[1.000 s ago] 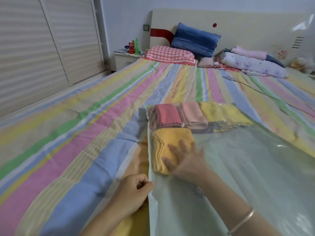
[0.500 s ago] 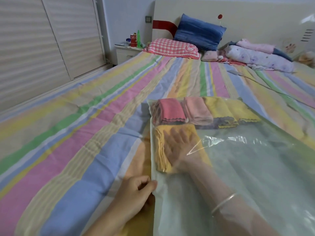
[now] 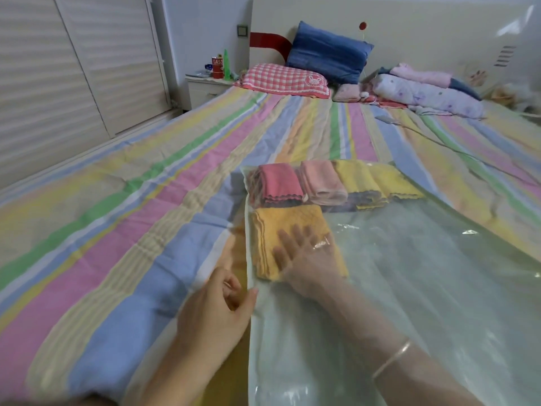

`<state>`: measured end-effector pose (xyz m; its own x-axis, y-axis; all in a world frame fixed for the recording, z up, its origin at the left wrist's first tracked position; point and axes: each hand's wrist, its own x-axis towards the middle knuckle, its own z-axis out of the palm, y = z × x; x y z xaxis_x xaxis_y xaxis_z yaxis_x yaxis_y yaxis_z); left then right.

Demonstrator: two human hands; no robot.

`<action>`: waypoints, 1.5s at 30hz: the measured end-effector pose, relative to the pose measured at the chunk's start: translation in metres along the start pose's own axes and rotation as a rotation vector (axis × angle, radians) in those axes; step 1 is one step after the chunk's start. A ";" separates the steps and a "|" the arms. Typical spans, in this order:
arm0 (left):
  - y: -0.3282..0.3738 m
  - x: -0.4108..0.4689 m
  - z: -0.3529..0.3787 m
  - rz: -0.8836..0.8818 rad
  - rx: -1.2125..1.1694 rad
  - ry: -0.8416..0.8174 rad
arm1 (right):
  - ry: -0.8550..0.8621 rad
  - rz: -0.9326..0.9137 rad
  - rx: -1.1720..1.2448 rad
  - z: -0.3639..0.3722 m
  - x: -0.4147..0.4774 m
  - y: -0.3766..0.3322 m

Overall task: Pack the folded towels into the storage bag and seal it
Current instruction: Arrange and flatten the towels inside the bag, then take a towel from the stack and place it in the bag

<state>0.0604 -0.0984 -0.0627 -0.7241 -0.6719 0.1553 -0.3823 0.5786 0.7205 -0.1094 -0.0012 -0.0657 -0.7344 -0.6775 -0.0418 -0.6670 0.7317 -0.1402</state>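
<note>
A clear plastic storage bag [image 3: 409, 282] lies flat on the striped bed. At its far end sits a row of folded towels: a red towel [image 3: 279, 184], a pink towel [image 3: 322, 183] and two yellow towels [image 3: 377, 180]. An orange towel [image 3: 281, 230] lies nearer, by the bag's left edge. My right hand [image 3: 307, 259] is inside the bag, fingers spread flat on the orange towel, seen through the plastic. My left hand [image 3: 216, 312] pinches the bag's left edge between thumb and fingers.
The striped bedsheet [image 3: 131, 230] stretches wide to the left. A red checked pillow [image 3: 284, 80], a blue pillow [image 3: 328, 51] and rolled bedding [image 3: 424, 95] lie at the headboard. A nightstand [image 3: 205, 86] with bottles stands at the back left, beside a shuttered wardrobe.
The bag's top sheet has come down over my right hand and forearm, which were uncovered before. My right hand stays on the orange towel. My left hand has opened slightly at the bag's edge.
</note>
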 end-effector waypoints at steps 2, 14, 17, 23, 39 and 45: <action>0.020 -0.007 -0.007 0.092 0.088 0.065 | 0.026 -0.041 0.008 0.005 -0.032 0.013; 0.150 -0.068 0.055 0.687 -0.112 -0.360 | 0.034 0.019 -0.050 -0.004 -0.231 0.135; 0.169 -0.082 0.068 0.760 -0.069 -0.439 | -0.035 0.051 -0.077 -0.015 -0.278 0.148; 0.213 -0.095 0.105 0.836 0.040 -0.659 | -0.064 0.224 0.161 -0.102 -0.346 0.145; 0.242 -0.143 0.174 0.614 0.048 -1.297 | 0.784 0.905 0.714 -0.126 -0.376 0.327; 0.252 -0.146 0.181 0.530 0.054 -1.411 | 0.528 1.188 0.456 -0.131 -0.370 0.371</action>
<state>-0.0343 0.2291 -0.0264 -0.7111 0.5789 -0.3991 0.0953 0.6416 0.7611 -0.1017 0.5311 0.0269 -0.8570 0.5153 -0.0008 0.4133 0.6864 -0.5984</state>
